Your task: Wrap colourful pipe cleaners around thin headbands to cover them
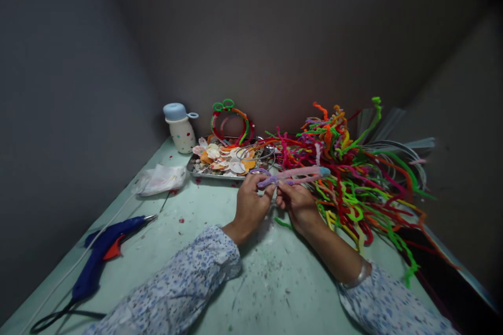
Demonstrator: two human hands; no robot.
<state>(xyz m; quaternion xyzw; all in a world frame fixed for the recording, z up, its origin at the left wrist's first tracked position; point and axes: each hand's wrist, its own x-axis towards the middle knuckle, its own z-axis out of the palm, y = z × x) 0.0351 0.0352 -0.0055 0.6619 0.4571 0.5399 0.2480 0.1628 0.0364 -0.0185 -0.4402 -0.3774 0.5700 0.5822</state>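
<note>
Near the middle of the view, a pipe-cleaner piece (301, 172) in pink and purple with a light blue tip points to the right. My left hand (252, 204) pinches its purple end between thumb and fingers. Close beside it, my right hand (299, 207) is closed on the same piece, thumb and forefinger at the purple part. The fingertips of both hands nearly touch. Just behind the hands is a metal tray (220, 175) holding paper flowers and small beads.
A big tangle of colourful pipe cleaners (346, 167) spreads over the right side. At the left lie a blue glue gun (96, 259) with its cord and a plastic bag (163, 179). A bottle (181, 133) and pipe-cleaner hoops (245, 128) stand at the back.
</note>
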